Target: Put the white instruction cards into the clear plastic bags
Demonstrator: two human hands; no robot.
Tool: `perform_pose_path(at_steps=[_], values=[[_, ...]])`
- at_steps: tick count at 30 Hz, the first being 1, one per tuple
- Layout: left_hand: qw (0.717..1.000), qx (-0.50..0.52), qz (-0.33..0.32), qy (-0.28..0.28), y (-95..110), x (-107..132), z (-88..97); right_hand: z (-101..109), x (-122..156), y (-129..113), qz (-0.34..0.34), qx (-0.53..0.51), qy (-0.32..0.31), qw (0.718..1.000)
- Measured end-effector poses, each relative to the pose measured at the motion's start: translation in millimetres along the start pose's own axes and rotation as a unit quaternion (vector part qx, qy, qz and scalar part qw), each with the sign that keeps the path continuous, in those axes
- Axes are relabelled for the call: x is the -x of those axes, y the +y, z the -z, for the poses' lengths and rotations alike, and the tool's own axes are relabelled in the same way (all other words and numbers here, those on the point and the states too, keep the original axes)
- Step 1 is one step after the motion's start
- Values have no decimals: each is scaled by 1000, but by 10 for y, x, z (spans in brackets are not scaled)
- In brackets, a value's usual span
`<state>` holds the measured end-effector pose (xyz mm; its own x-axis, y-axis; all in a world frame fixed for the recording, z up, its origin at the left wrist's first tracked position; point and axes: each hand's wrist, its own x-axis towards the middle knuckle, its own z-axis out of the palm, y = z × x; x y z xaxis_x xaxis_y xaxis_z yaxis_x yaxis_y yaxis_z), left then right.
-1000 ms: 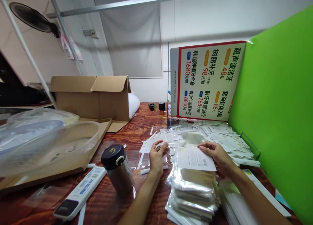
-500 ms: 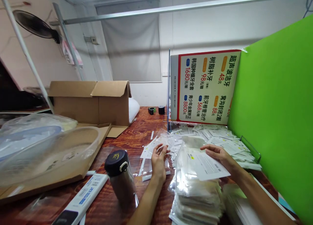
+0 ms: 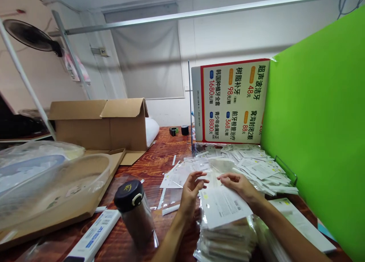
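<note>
A white printed card point(image 3: 224, 208) with a yellow mark lies tilted over a thick stack of clear plastic bags point(image 3: 225, 239). My right hand point(image 3: 241, 186) is at the card's upper right edge, thumb and index finger closed together; the card appears held there, though the exact grip is hidden. My left hand point(image 3: 194, 188) hovers just left of the card, fingers loosely curled and apart, with nothing visible in them. Behind both hands, clear film stands up from the top bag point(image 3: 221, 165).
Many bagged cards point(image 3: 256, 167) lie heaped at the back right, beside a green panel point(image 3: 313, 121) and a price board point(image 3: 230, 102). A black-lidded bottle point(image 3: 132, 212) and a white box point(image 3: 94, 235) stand left. Further left are a plastic tub point(image 3: 94, 178) and a cardboard box point(image 3: 128, 129).
My right hand has moved left with the card, which now lies further over the bag stack. My left hand has moved right, closer to it. The view has shifted slightly.
</note>
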<state>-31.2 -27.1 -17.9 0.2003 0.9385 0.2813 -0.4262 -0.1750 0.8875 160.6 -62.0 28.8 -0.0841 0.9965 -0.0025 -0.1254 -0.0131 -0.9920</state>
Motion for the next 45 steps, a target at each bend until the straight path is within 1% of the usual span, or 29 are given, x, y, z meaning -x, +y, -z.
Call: perform_pose_path(at_steps=[2, 4, 5, 7, 9, 10, 12, 14, 15, 17, 18, 20, 23, 24, 26, 29, 31, 33, 36, 39, 42, 45], values=[[1000, -17, 13, -5, -15, 7, -13, 7, 3, -23, 32, -8, 53, 998], [999, -45, -3, 8, -23, 4, -25, 30, 21, -46, 92, 40, 110, 989], [998, -59, -17, 15, -22, 2, -31, 41, 37, -56, 134, 87, 135, 978], [997, -71, -28, 21, -7, 2, -41, 48, 73, -71, 228, 198, 166, 939], [999, -44, 9, -2, 25, 16, -49, 32, 103, -70, 300, 272, 152, 902], [999, -18, 33, -20, 43, 29, -53, 18, 112, -63, 320, 292, 130, 892], [995, 44, 64, -65, 79, 61, -67, -15, 118, -38, 333, 313, 80, 886], [990, 91, 53, -95, 111, 89, -92, -45, 116, -15, 323, 324, 41, 888], [989, 100, 39, -98, 126, 97, -108, -56, 116, -8, 313, 329, 27, 890], [993, 84, 25, -81, 153, 97, -137, -69, 118, -7, 286, 330, 5, 900], [996, 66, 26, -59, 165, 89, -147, -69, 120, -12, 267, 324, -7, 908], [999, 36, 39, 5, 178, 65, -150, -55, 124, -32, 215, 294, -35, 931], [993, 34, 54, 99, 166, 23, -111, -3, 122, -67, 123, 220, -74, 965], [991, 38, 55, 119, 155, 11, -91, 20, 118, -76, 100, 190, -74, 974], [988, 46, 58, 137, 130, -8, -52, 70, 103, -86, 74, 129, -49, 988], [986, 56, 71, 142, 110, -21, -23, 147, 74, -85, 58, 77, 19, 995], [985, 59, 78, 140, 116, -20, -23, 198, 56, -77, 54, 86, 56, 993], [985, 59, 82, 138, 132, -12, -28, 245, 38, -66, 58, 97, 80, 990], [984, 60, 112, 128, 154, 2, -33, 295, 18, -50, 51, 94, 86, 991], [980, 79, 151, 100, 160, 10, -37, 315, 5, -38, 38, 97, 82, 991], [979, 101, 163, 69, 144, 13, -43, 321, -2, -25, 27, 104, 87, 990], [979, 102, 168, 54, 116, 18, -45, 329, -9, -11, 5, 92, 86, 992]])
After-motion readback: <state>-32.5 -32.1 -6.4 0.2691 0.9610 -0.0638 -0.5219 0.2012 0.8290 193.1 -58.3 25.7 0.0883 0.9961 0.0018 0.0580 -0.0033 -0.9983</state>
